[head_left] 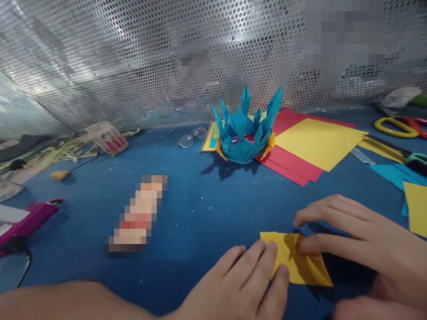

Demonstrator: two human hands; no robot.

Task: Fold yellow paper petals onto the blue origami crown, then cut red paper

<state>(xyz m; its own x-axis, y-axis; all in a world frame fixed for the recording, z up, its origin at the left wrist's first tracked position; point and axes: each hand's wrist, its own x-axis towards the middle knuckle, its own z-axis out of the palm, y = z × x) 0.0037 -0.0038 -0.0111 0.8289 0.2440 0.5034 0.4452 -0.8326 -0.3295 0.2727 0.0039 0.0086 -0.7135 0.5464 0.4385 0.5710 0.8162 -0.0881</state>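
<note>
A small folded piece of yellow paper [286,250] lies on the blue tabletop [187,200], with creases and a raised fold near its middle. My left hand [247,280] lies over its left edge, fingers stretched out and pressing it to the table. Over the paper's right part, my right hand [360,240] has its fingers apart. One right fingertip touches the paper by the fold, while another finger hovers above its back edge. My right thumb is low in the view and blurred. Beyond both hands stands a blue origami crown [245,151] with tall points and small orange pieces on its sides.
Yellow paper sheets [320,142] and red sheets [290,166] lie right of the crown. Scissors with yellow and red handles [395,127] are at far right. Eyeglasses [186,141], a clear plastic cup [106,138] and a magenta object [33,222] are leftward. A perforated metal panel [150,66] stands behind.
</note>
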